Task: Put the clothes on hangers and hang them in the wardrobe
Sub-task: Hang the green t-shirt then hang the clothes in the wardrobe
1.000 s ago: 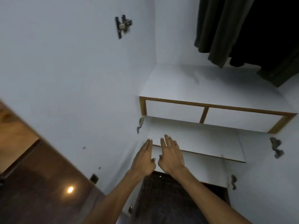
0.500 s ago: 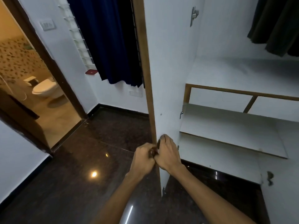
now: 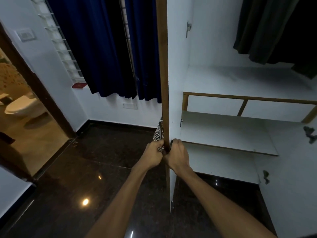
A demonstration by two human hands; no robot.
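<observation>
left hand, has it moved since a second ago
Yes. The left hand has left the white shelf and gone to the wardrobe door's edge, gripping zigzag cloth there.

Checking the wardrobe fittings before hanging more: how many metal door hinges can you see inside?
4: silver metal hinge high on the left door, another lower down, dark hinges and on the right. More may be hidden.

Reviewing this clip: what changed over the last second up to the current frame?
The head camera swung left, from the wardrobe interior to its open door's edge. Both hands went from flat and open over the shelves to closing at that edge: the left hand now grips a zigzag-patterned cloth on the door's outer side, and the right hand curls round the edge. Dark clothes stay hanging above the bare shelf.
</observation>
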